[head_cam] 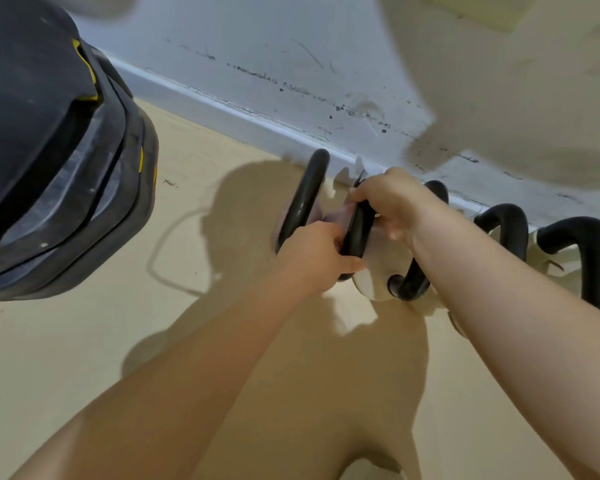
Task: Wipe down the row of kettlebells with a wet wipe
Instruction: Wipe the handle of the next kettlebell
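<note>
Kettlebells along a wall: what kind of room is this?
Probably a gym or home workout corner: a row of kettlebells on the floor by a scuffed wall, with stacked black weight plates nearby.

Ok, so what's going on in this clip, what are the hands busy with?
A person leans over a row of pale kettlebells with black loop handles set along the white skirting board. Both hands are on the second kettlebell's black handle: the left hand grips it low, the right hand wraps over its top. A scrap of white wet wipe seems to peek out beyond the right hand.
</note>
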